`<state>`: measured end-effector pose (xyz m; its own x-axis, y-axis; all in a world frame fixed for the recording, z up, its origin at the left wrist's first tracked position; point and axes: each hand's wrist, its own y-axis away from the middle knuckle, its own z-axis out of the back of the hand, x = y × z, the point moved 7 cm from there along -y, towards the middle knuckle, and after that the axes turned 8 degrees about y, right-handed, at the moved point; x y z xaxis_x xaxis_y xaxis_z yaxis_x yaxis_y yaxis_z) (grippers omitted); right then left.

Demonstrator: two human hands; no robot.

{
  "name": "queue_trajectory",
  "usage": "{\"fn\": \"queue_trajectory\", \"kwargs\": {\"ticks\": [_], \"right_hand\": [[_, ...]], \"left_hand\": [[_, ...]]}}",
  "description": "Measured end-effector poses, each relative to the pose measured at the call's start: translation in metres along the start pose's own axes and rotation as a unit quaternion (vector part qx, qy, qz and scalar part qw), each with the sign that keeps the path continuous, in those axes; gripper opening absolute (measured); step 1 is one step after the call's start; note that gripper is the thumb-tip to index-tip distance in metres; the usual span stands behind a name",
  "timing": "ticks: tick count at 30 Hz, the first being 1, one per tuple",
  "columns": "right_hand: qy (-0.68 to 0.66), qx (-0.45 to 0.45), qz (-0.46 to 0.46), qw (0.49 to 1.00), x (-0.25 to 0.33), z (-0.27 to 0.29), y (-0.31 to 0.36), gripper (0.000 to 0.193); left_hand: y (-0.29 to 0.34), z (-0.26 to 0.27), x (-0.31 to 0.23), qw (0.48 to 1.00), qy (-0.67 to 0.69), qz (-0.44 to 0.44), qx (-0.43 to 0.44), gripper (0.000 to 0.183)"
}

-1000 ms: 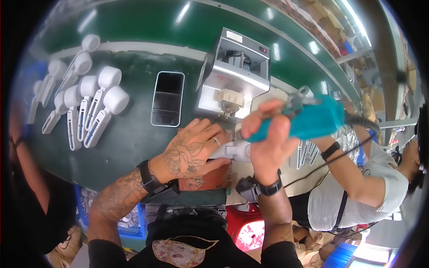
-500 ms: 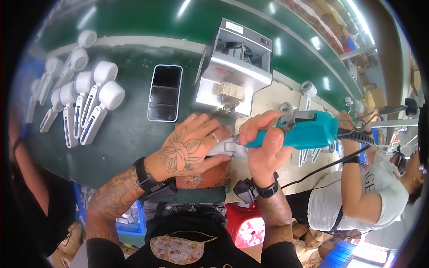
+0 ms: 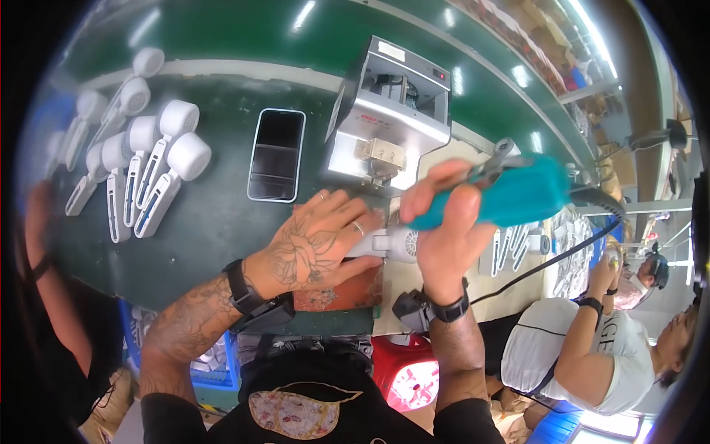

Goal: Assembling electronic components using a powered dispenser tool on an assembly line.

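My left hand (image 3: 318,244) lies over a white handheld fan part (image 3: 392,244) and presses it onto a brown block (image 3: 340,296) at the table's near edge. My right hand (image 3: 444,229) grips a teal electric screwdriver (image 3: 510,196), its tip down at the white part's round end. A black cable (image 3: 547,259) runs from the tool off to the right.
A grey metal machine (image 3: 392,118) stands just behind my hands. A black phone (image 3: 277,154) lies flat to its left. Several white handheld fans (image 3: 148,170) lie in rows at the far left. More white parts (image 3: 514,248) lie right, near a seated person (image 3: 584,348). Another person's arm (image 3: 37,244) shows left.
The teal screwdriver has swung lower and closer to the white part under my left hand. My left hand has stayed on the part.
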<state>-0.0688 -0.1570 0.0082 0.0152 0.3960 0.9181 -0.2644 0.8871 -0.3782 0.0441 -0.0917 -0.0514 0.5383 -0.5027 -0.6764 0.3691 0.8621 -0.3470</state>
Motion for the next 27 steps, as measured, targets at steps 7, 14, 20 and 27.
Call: {"fn": "queue_trajectory", "kwargs": {"ticks": [7,14,20,27], "right_hand": [[-0.022,-0.045,0.083,0.995,-0.003,-0.024,-0.036,0.042],[-0.038,-0.045,0.033,0.998,-0.003,-0.02,-0.022,0.04],[-0.044,-0.02,-0.003,0.999,0.017,0.012,0.023,0.062],[-0.03,-0.009,-0.018,0.999,0.011,0.011,0.038,0.066]], "left_hand": [[0.004,0.006,-0.003,1.0,0.001,-0.002,-0.016,0.046],[0.005,0.001,0.002,1.0,-0.001,-0.001,-0.021,0.04],[0.004,0.001,0.002,1.0,0.0,0.015,-0.01,0.037],[0.005,0.004,0.001,0.999,0.009,0.017,-0.03,0.04]]}}
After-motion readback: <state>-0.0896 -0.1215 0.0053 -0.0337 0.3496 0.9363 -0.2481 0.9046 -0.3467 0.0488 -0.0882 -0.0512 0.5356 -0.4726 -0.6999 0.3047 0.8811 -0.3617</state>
